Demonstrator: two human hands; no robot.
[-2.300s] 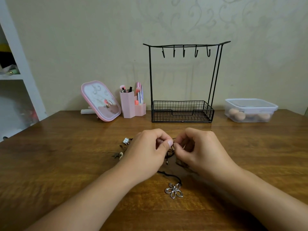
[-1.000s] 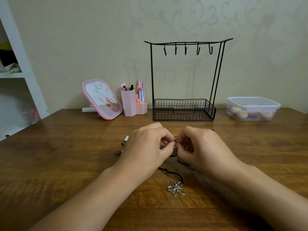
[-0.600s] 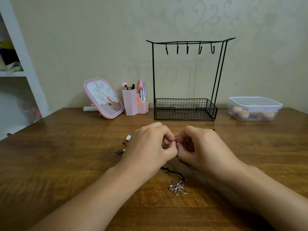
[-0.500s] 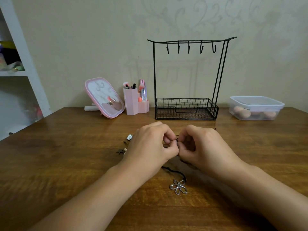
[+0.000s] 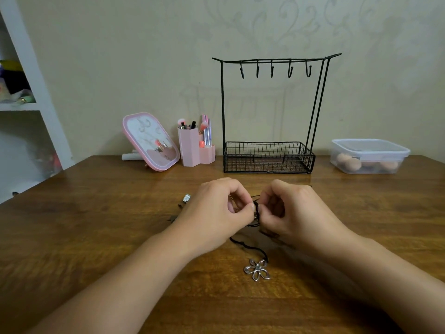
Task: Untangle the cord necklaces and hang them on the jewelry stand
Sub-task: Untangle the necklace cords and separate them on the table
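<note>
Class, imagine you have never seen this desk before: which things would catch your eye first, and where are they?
First, the left hand and right hand at the table's middle, pinching a knot of black cords. Just below them a silver flower pendant lies on the wooden table. Behind, by the wall, stands the black jewelry stand, its five hooks bare.

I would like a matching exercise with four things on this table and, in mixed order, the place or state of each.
Things:
1. flower pendant
2. jewelry stand
3. clear plastic box
4. pink mirror

Places or states:
A. far right, lid on
B. hooks all bare
C. tilted back, left of the pink brush holder
D. flat on the wood, nearest the person

Pairs: 1-D, 2-B, 3-A, 4-C
</note>
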